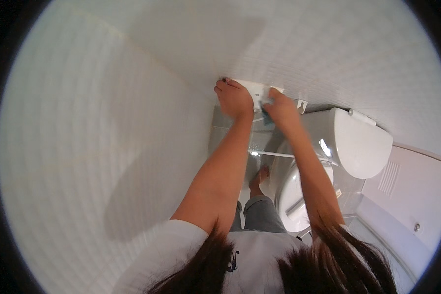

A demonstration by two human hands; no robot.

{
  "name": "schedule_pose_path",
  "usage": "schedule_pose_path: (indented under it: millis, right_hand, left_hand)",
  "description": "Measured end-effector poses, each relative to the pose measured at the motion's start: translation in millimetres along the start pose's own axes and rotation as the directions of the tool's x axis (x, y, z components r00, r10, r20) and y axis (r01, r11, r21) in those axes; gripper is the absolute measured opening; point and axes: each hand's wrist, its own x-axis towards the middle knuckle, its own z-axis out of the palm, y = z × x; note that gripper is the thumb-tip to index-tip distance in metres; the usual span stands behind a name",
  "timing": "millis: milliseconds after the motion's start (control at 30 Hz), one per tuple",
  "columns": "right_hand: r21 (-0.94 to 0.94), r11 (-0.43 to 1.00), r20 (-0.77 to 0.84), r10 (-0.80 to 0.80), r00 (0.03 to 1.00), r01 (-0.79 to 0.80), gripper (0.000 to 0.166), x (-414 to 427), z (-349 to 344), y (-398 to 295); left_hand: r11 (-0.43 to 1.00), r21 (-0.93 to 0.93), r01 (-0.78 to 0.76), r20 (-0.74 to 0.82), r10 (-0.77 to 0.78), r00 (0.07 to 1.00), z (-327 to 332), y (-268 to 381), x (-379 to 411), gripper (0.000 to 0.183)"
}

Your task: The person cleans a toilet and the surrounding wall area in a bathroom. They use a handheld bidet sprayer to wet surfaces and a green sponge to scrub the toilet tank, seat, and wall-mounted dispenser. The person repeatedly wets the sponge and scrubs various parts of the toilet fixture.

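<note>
A white wall-mounted unit (256, 92) with small dark writing on its front is fixed to the tiled wall ahead of me. My left hand (235, 97) rests at its left end, fingers bent over the upper corner; a small dark thing shows at the fingertips, too unclear to name. At the unit's right end is my right hand (281, 108), slightly blurred, with a blue-green cloth or sponge (267, 114) hanging below its thumb side. A thin white hose or cord (258, 119) shows beneath the unit, partly hidden by my arms.
A white bracket (301, 106) sits on the wall right of my right hand. Farther right stands a toilet cistern (363, 143), with the closed toilet lid (292, 194) below. A tiled wall (95, 128) rises on the left. A pale door (400, 191) with a vent is at far right.
</note>
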Motion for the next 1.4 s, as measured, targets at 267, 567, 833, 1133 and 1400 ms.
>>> schedule_pose_path:
  millis: [267,567,833,1133,1400]
  right_hand:
    - [0.089,0.992,0.035,0.092,0.995,-0.095,0.033,-5.6,-6.1,0.0]
    - [0.156,0.98,0.006,0.126,0.992,-0.125,0.032,-11.5,-5.9,11.2]
    - [0.051,0.991,-0.001,0.122,0.993,-0.121,0.031,-10.8,-1.7,-16.9]
    - [0.026,0.986,-0.012,0.162,0.987,-0.162,0.035,-13.8,-1.0,-15.2]
    - [-0.029,0.99,0.028,0.136,0.99,-0.135,0.039,-8.1,-0.4,-35.0]
  left_hand:
    - [1.0,0.006,-0.016,-0.023,0.017,1.0,-0.9,-3.0,2.9,0.028]
    - [1.0,0.013,-0.014,-0.019,0.014,1.0,-3.8,-2.8,5.5,0.027]
    - [1.0,0.006,-0.008,-0.023,0.008,1.0,0.7,-2.9,4.2,0.027]
    - [0.999,0.023,-0.024,-0.04,0.024,0.999,0.9,-4.8,6.2,0.027]
    - [0.999,0.025,-0.033,-0.037,0.033,0.999,1.8,-2.7,3.6,0.027]
